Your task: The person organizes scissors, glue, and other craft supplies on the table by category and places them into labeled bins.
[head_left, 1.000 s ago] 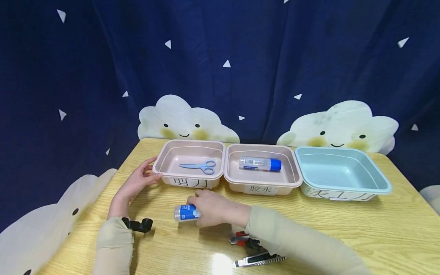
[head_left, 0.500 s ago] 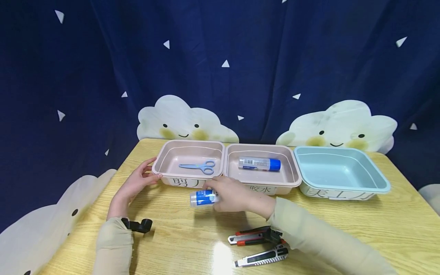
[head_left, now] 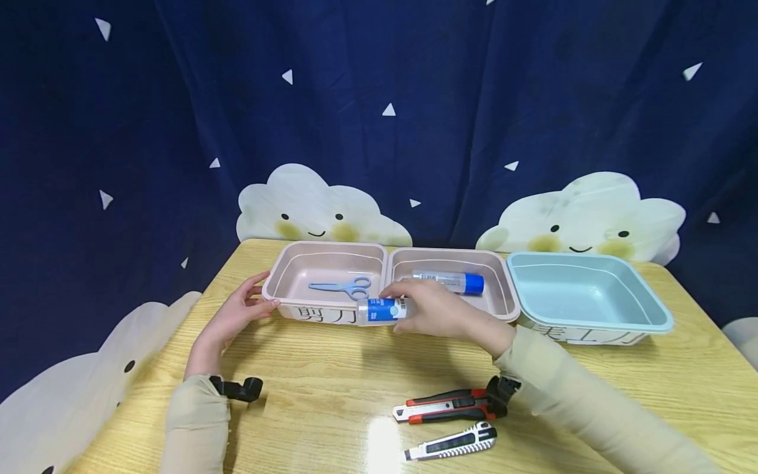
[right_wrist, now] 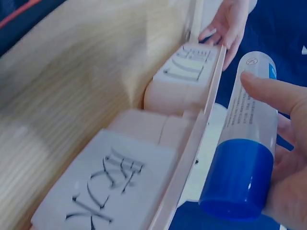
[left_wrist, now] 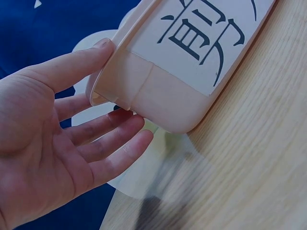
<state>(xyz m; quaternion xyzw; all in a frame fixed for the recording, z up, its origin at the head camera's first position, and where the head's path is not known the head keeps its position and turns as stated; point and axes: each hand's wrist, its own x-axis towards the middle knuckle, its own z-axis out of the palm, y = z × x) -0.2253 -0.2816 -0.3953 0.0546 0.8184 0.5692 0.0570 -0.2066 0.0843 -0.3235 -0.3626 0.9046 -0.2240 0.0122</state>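
Glue [head_left: 379, 311] is gripped by the right hand [head_left: 437, 309] near the middle bin [head_left: 450, 260]; the left bin [head_left: 322, 255] is pinched by the left hand [head_left: 233, 313].

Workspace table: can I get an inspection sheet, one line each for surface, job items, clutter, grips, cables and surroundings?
Surface: wood-grain table, shiny, reflecting light.
Job items: glue tube, held off the table; left pink bin with scissors inside; middle pink bin with a second tube; blue bin.
Clutter: red-and-black cutter and white-and-black cutter, lying nearer than the bins.
Grips: left grip touches the left pink bin's outer corner; right grip holds the glue tube.
Cables: nothing seen.
Surroundings: dark blue curtain with pale clouds and triangles.
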